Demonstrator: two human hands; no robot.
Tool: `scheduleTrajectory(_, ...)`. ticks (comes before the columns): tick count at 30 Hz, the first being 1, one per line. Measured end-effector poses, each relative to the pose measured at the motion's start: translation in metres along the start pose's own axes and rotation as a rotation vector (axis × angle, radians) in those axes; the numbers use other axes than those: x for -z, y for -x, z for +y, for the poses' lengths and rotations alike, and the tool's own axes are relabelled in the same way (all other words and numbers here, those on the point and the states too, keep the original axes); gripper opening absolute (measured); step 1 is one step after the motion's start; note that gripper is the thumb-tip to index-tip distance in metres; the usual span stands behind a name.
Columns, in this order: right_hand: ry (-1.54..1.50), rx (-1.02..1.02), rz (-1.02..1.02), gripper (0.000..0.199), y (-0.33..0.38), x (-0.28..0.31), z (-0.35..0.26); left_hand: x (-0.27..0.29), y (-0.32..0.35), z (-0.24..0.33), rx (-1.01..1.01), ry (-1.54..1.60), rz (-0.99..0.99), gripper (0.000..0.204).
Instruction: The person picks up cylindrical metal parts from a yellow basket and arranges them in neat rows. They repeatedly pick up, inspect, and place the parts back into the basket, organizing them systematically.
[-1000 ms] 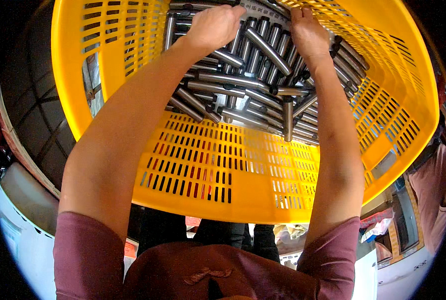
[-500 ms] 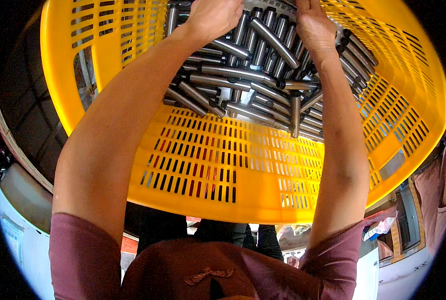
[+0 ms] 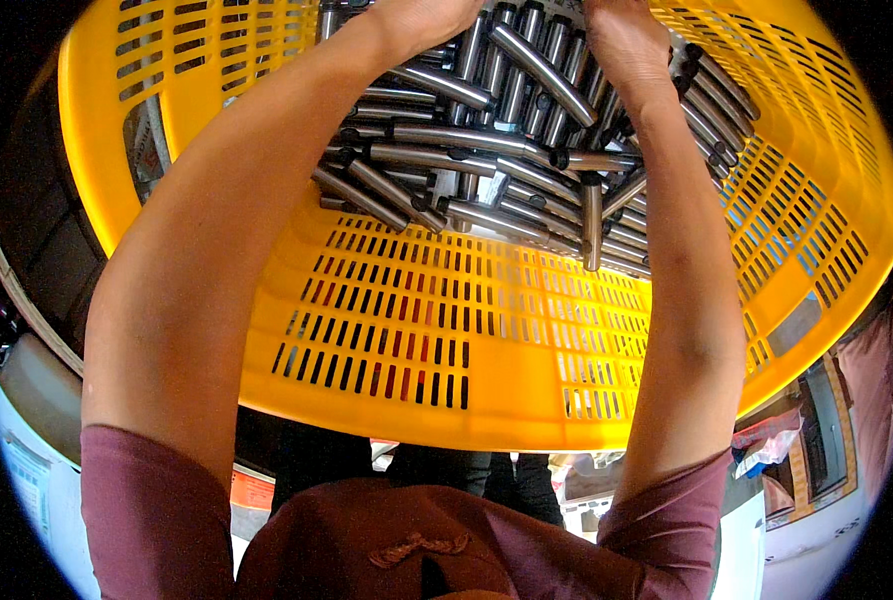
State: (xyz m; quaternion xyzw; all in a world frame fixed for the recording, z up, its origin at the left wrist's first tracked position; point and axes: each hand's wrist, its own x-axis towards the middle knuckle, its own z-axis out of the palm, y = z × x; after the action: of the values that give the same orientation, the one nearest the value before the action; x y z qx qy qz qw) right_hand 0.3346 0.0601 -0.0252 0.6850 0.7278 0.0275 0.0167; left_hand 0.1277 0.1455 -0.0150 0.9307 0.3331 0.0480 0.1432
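Note:
Both of my arms reach over the near side of a big yellow plastic basket [image 3: 516, 385] with slotted walls. Many short silver metal tubes or pins [image 3: 543, 73] with dark ends lie heaped inside, pointing various ways. At the top edge of the view is my left hand [image 3: 431, 20], above the left part of the heap. My right hand [image 3: 626, 45] is over the right part, its wrist above the tubes. The upper edge cuts off most of the fingers of both hands, so I cannot tell whether either holds anything. One tube [image 3: 591, 225] stands nearly lengthwise at the pile's near edge.
The basket's rim [image 3: 76, 130] curves round on the left and right. More tubes [image 3: 711, 100] lean along its right wall. A dark panel [image 3: 41, 200] is beyond the left rim, and a plastic bag [image 3: 771, 445] lies outside at the lower right.
Both hands have gone slightly higher, further past the top edge. My left arm and the basket's left side have shifted a little left in view. The heap looks the same.

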Motion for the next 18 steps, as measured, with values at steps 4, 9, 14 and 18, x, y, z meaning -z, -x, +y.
scheduleTrajectory(4,-0.094,-0.127,0.023,0.023,0.008,0.011,-0.008,-0.01,0.013,-0.008,0.1,0.026,-0.101,0.017)
scheduleTrajectory(9,-0.311,0.074,-0.042,0.03,0.063,0.025,-0.02,-0.007,0.031,0.002,0.066,0.227,-0.028,0.018)
scheduleTrajectory(14,-0.271,0.145,-0.102,0.025,0.067,0.02,-0.023,0.006,0.033,0.017,-0.043,0.304,-0.11,0.022)
scheduleTrajectory(18,-0.332,0.202,-0.004,0.024,0.054,0.012,-0.013,0.009,0.036,0.021,-0.098,0.352,-0.051,0.025)
